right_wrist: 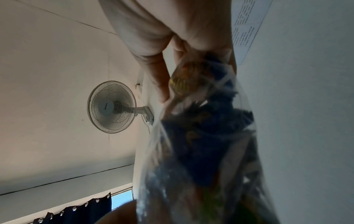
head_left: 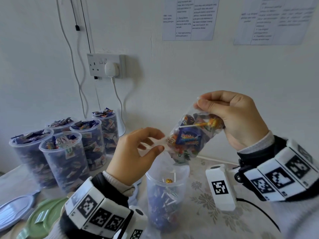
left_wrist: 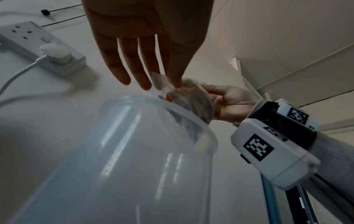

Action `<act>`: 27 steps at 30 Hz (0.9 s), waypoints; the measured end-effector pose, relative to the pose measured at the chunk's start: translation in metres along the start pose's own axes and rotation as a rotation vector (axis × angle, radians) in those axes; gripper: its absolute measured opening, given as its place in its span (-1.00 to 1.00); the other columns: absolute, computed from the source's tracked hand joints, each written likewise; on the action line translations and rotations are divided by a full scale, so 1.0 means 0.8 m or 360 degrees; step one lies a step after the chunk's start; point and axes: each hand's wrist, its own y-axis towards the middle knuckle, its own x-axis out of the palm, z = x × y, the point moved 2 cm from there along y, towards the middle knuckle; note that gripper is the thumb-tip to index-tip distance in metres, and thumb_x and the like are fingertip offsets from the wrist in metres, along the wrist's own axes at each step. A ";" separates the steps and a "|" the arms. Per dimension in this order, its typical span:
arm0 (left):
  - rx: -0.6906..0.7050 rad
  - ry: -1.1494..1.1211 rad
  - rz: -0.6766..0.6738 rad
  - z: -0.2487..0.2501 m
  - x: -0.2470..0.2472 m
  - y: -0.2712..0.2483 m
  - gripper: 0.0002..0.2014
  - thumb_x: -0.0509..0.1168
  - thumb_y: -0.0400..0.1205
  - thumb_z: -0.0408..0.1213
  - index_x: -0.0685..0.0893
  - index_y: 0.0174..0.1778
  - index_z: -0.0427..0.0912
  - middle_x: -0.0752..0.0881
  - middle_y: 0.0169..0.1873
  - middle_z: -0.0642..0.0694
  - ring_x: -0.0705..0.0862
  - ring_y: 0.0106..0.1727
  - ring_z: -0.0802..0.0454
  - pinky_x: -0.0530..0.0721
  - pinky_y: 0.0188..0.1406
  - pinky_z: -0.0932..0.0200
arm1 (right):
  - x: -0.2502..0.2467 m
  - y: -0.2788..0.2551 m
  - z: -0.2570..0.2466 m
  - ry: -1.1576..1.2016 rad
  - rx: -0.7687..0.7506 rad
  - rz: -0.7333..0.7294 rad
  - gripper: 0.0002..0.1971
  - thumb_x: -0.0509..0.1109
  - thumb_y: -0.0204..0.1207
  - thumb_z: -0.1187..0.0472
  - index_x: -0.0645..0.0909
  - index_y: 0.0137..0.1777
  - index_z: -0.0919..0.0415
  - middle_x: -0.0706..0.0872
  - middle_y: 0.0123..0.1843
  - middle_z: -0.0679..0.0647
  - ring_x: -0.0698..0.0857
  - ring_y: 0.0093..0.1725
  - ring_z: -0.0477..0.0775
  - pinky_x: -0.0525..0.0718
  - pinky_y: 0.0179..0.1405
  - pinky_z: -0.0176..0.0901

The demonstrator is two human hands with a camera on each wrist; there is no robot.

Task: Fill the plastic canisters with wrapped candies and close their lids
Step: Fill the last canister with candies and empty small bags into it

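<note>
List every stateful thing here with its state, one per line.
Clear bag: held up, tipped over the canister, candies inside.
Right hand: grips the bag's upper end.
Left hand: pinches the bag's lower end.
Front canister: upright, lidless, partly filled.
Five canisters: lidless, heaped full.
Green lid: off, lying flat.
Wall plug: plugged in.

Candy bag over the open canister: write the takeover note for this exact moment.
Right hand grips the clear candy bag by its upper end; left hand pinches its lower edge, tilted over the open canister.
Done: five canisters at left are heaped full, still lidless. The open one is partly filled.
Left: empty the bag, top up, then fit the lids lying front left.
</note>
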 end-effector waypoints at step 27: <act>-0.0267 -0.0097 -0.0038 0.002 0.005 -0.002 -0.89 0.45 0.41 -0.33 0.75 -0.40 -0.05 0.76 -0.41 0.11 0.69 -0.35 0.20 0.67 -0.26 0.37 | 0.025 -0.019 -0.002 -0.0183 -0.0114 -0.0143 -0.86 0.53 0.31 0.46 0.69 -0.29 0.21 0.82 -0.31 0.12 0.82 -0.23 0.11 0.79 -0.21 -0.12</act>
